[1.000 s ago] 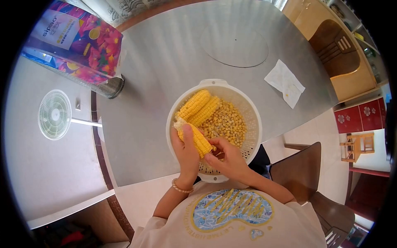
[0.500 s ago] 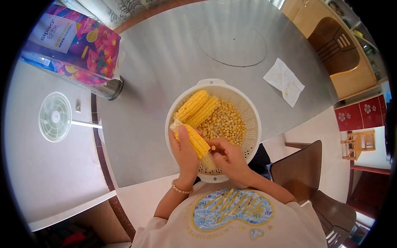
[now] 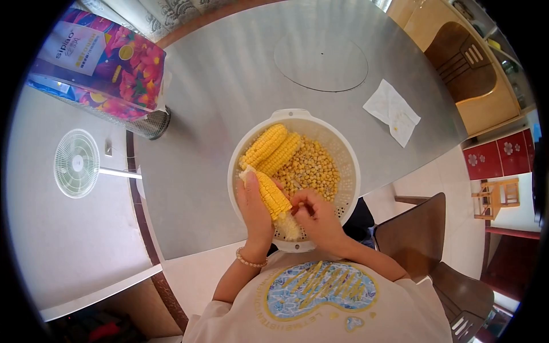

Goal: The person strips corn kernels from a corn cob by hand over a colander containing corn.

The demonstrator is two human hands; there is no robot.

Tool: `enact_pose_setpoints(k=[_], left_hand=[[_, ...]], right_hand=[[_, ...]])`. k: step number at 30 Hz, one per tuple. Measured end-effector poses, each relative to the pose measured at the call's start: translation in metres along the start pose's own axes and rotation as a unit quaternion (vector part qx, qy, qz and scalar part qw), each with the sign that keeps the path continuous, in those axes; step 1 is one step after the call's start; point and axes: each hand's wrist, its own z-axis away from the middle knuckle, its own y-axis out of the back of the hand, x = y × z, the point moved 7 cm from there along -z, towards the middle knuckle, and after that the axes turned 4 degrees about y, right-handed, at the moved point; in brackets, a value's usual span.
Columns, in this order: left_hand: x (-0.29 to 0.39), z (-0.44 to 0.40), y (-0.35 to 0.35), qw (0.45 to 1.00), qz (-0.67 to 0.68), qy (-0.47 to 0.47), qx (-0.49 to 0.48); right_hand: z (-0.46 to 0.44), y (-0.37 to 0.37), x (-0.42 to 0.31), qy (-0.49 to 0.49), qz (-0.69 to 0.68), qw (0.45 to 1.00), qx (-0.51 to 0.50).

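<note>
My left hand (image 3: 256,212) is wrapped round a corn cob (image 3: 271,193), which it holds at a slant over the near side of a white colander (image 3: 351,150). The cob's lower end is stripped of kernels, while yellow rows cover the rest. Curled fingers of my right hand (image 3: 320,222) press together against the cob's right side, by the edge of the bare part. Whatever lies between those fingertips is hidden. Inside the colander, two whole corn cobs (image 3: 265,144) rest at the left beside a heap of loose corn kernels (image 3: 313,166).
The colander stands at the near edge of a grey table (image 3: 211,108). A crumpled white tissue (image 3: 393,111) lies to the right. At the far left, a flowery tissue pack (image 3: 123,68) sits on a wire mesh basket (image 3: 153,123). A brown chair (image 3: 414,234) is at my right.
My right fingers have curled in more tightly beside the cob, and the kernel that showed at their tips is out of sight. The left hand keeps its hold, almost unmoved.
</note>
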Motion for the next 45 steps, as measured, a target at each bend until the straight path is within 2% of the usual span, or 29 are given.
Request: enact_pose_setpoints(k=[2, 3, 5, 11, 15, 17, 18, 20, 21, 23, 26, 27, 28, 29, 30, 32, 33, 35, 39, 41, 45], left_hand=[[-0.003, 0.002, -0.001, 0.998, 0.046, 0.051, 0.003], [-0.003, 0.002, -0.002, 0.998, 0.046, 0.051, 0.002], [0.005, 0.003, -0.001, 0.998, 0.053, -0.009, 0.027], [0.011, 0.008, -0.002, 0.998, 0.015, -0.049, 0.044], [0.009, 0.008, -0.003, 0.998, -0.029, -0.052, 0.034], [0.005, 0.007, -0.004, 0.999, 0.001, -0.032, -0.008], [0.004, 0.007, -0.004, 0.999, 0.001, -0.032, -0.008], [-0.003, 0.005, -0.006, 1.000, 0.017, 0.002, -0.017], [-0.005, 0.004, -0.005, 1.000, 0.017, 0.003, -0.018], [-0.012, 0.001, -0.001, 1.000, -0.006, 0.025, 0.003], [-0.008, 0.000, -0.003, 0.999, 0.002, 0.041, 0.010], [-0.005, 0.001, -0.005, 0.999, 0.001, 0.041, 0.010], [-0.002, 0.002, -0.006, 0.998, 0.032, 0.045, 0.018], [-0.002, 0.002, -0.007, 0.996, 0.065, 0.051, 0.026], [-0.002, 0.001, -0.006, 0.996, 0.065, 0.051, 0.026], [-0.006, 0.000, -0.006, 0.991, 0.116, 0.065, 0.010], [-0.007, -0.001, -0.006, 0.991, 0.114, 0.066, 0.007], [-0.007, -0.001, -0.005, 0.994, 0.097, 0.051, 0.004], [-0.010, 0.000, -0.002, 0.996, 0.059, 0.055, 0.022], [-0.007, 0.002, -0.006, 0.997, 0.053, 0.060, 0.013], [-0.003, 0.003, -0.007, 0.996, 0.068, 0.048, 0.012]], right_hand=[[0.000, 0.004, 0.012, 0.003, -0.161, 0.986, 0.050], [0.000, 0.004, 0.010, 0.004, -0.161, 0.986, 0.050], [0.001, 0.015, -0.013, 0.131, -0.011, 0.982, 0.136], [0.005, 0.017, -0.029, 0.189, 0.074, 0.968, 0.150], [0.004, 0.018, -0.017, 0.150, 0.060, 0.973, 0.165], [0.007, 0.016, -0.026, 0.215, 0.118, 0.956, 0.161], [0.008, 0.016, -0.026, 0.215, 0.117, 0.956, 0.162], [0.019, 0.012, -0.045, 0.338, 0.243, 0.886, 0.205], [0.019, 0.013, -0.045, 0.337, 0.244, 0.886, 0.205], [0.030, 0.008, -0.056, 0.447, 0.320, 0.811, 0.201], [0.033, 0.008, -0.053, 0.475, 0.292, 0.808, 0.191], [0.034, 0.007, -0.054, 0.475, 0.291, 0.808, 0.192], [0.022, 0.018, -0.042, 0.355, 0.197, 0.890, 0.208], [0.013, 0.025, -0.026, 0.224, 0.099, 0.945, 0.216], [0.012, 0.028, -0.028, 0.224, 0.098, 0.945, 0.216], [0.000, 0.028, -0.020, 0.146, -0.081, 0.977, 0.131], [-0.001, 0.031, -0.020, 0.145, -0.081, 0.977, 0.134], [-0.006, 0.016, -0.013, 0.073, -0.073, 0.995, 0.002], [-0.004, 0.011, -0.017, 0.057, -0.010, 0.998, 0.017], [-0.004, 0.009, -0.009, -0.019, -0.001, 1.000, 0.016], [-0.006, 0.001, -0.006, 0.027, 0.090, 0.996, -0.002]])
